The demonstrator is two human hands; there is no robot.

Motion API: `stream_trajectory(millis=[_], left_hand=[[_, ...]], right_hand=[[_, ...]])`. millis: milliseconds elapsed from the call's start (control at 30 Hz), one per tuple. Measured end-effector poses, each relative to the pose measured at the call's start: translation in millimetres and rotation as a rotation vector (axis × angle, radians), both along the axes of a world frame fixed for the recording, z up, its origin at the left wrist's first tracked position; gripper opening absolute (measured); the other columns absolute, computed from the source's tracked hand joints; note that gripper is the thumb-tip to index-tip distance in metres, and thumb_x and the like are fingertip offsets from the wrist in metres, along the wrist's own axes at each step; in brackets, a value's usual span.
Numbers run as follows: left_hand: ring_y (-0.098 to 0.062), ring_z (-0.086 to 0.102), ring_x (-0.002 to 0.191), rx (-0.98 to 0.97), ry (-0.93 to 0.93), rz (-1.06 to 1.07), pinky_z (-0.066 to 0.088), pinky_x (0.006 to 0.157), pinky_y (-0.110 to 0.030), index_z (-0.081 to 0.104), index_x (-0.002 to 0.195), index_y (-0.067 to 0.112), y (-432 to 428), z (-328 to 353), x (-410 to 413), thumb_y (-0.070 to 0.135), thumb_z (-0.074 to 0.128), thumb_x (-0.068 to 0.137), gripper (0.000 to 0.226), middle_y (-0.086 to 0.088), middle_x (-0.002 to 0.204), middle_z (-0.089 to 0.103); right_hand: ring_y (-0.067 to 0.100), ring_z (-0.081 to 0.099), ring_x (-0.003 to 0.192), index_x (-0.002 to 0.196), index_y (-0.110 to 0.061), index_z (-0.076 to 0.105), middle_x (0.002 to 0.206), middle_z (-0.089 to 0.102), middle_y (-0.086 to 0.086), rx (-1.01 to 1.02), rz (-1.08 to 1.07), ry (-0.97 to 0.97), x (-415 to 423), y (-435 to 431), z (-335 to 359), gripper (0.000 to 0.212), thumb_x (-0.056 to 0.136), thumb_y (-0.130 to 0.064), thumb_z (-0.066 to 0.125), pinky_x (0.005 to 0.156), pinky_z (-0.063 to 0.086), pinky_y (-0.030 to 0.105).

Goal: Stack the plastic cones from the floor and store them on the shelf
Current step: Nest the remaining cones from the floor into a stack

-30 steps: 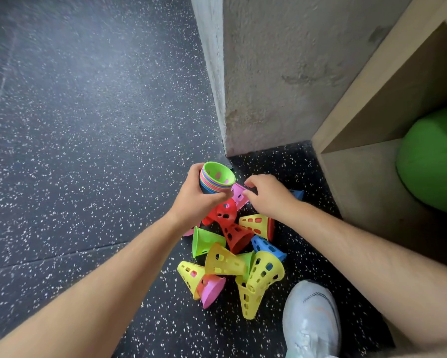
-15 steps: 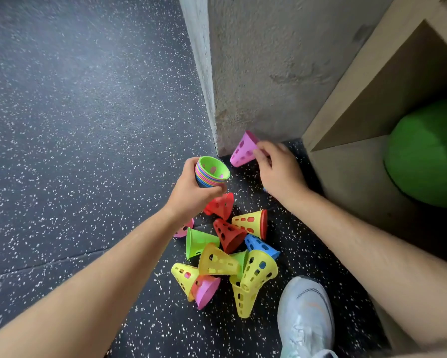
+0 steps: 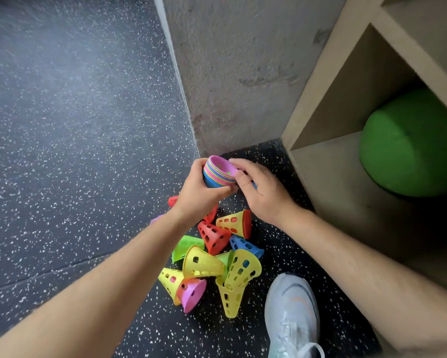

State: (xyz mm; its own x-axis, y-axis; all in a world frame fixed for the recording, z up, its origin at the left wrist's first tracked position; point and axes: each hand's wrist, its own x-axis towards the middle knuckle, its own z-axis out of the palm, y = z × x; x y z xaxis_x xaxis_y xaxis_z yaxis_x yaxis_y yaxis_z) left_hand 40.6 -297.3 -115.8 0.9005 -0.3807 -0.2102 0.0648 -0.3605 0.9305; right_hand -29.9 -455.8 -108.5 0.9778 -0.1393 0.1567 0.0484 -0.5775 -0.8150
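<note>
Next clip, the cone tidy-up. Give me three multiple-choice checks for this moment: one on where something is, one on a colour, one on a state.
1. Where is the green ball?
A. In a bucket
B. Inside a compartment of the shelf
C. In a net bag

2. What colour is the cone nested on top of the stack of cones?
A. Green
B. Red
C. Purple

3. What is the left hand doing?
A. Gripping the stack of cones
B. Lying flat and empty
C. Holding a broom

Answers:
1 B, the ball sits within the shelf's wooden opening.
2 C, a purple rim and inside show at the stack's top.
3 A, its fingers and thumb wrap the stack's side.
</note>
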Motion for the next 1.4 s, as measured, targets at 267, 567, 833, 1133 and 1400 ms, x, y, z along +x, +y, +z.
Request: stream_trajectory(millis=[267,567,833,1133,1400], left_hand=[[0.015,0.060,0.080,0.043,0.019,-0.074,0.045,0.072,-0.004,0.051,0.126,0.018,-9.8,0.8,-8.3,0.012,0.091,0.073,0.067,0.008,0.104,0.066],[0.012,0.062,0.082,0.057,0.043,-0.120,0.047,0.069,-0.007,0.050,0.129,0.019,-15.4,-3.7,-11.2,0.011,0.091,0.073,0.070,0.003,0.110,0.066],[0.005,0.063,0.085,0.054,0.049,-0.116,0.051,0.070,-0.010,0.050,0.129,0.021,-9.1,-5.4,-8.2,0.012,0.092,0.073,0.071,0.002,0.109,0.067],[0.005,0.064,0.082,0.015,0.037,-0.056,0.051,0.072,-0.016,0.050,0.127,0.025,2.0,-0.4,-8.5,0.012,0.092,0.072,0.070,0.009,0.104,0.068],[-0.005,0.068,0.082,0.061,0.000,0.060,0.057,0.079,-0.030,0.052,0.121,0.026,35.1,5.0,-12.3,0.023,0.093,0.067,0.068,0.008,0.099,0.070]], right_hand=[[0.025,0.058,0.107,0.122,-0.011,0.057,0.118,0.059,0.006,-0.076,-0.538,0.361,-18.4,-36.7,-32.1,0.039,0.094,-0.038,0.064,0.092,0.049,0.043],[0.022,0.063,0.074,0.089,-0.017,0.063,0.087,0.069,0.001,-0.132,-0.501,0.665,-21.6,-41.5,-50.8,0.029,0.094,-0.045,0.062,0.063,0.050,0.033],[0.024,0.060,0.092,0.103,-0.020,0.067,0.102,0.061,0.002,-0.134,-0.504,0.222,-9.8,-47.1,-25.2,0.017,0.100,-0.032,0.055,0.083,0.050,0.039],[0.014,0.060,0.101,0.105,-0.005,0.073,0.109,0.066,0.009,-0.120,-0.283,-0.193,2.1,-18.0,9.0,0.018,0.097,-0.017,0.061,0.096,0.039,0.011],[0.003,0.066,0.095,0.113,-0.017,0.069,0.107,0.070,-0.001,0.280,-0.032,0.100,5.1,26.4,7.2,0.020,0.101,-0.028,0.058,0.084,0.050,0.015]])
